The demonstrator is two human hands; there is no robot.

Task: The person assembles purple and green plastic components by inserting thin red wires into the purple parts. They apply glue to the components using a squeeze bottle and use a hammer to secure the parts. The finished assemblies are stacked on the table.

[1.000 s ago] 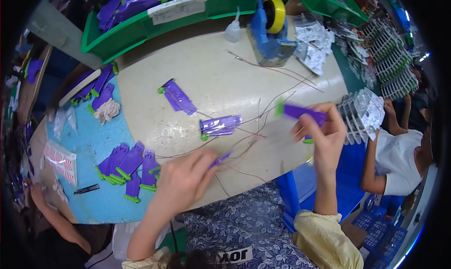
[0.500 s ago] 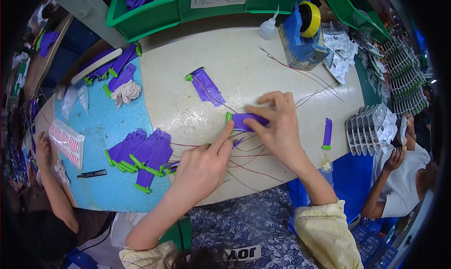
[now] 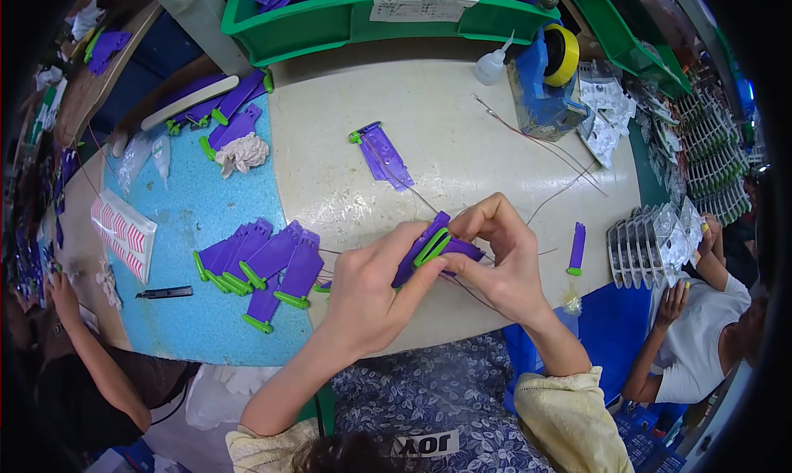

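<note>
Both hands close on one flat purple plastic piece with a green clip (image 3: 433,248), held just above the front edge of the pale round surface (image 3: 462,134). The left hand (image 3: 371,295) has its grip shut on the lower end of the piece, thumb on top and fingers curled beneath. The right hand (image 3: 505,254) pinches the upper end from the other side, fingers bent over it, so the piece sits tilted between the two hands. Thin brown wires (image 3: 544,147) run across the surface and pass under the hands; whether one is threaded into the piece cannot be told.

To the left, on a light blue mat (image 3: 194,205), a fanned stack of matching purple pieces with green ends (image 3: 264,267) lies near the left hand. Another pair of purple pieces (image 3: 381,153) lies farther back on the surface, apart from the hands. A single small purple strip (image 3: 577,248) lies to the right of the right hand. A crumpled whitish rag (image 3: 243,153) rests on the mat near more purple pieces. At the back stand a long green plastic bin (image 3: 330,23), a small clear squeeze bottle (image 3: 493,63), and a yellow tape roll (image 3: 563,54) on a blue holder. Another person in a white top (image 3: 701,349) sits at the right.
</note>
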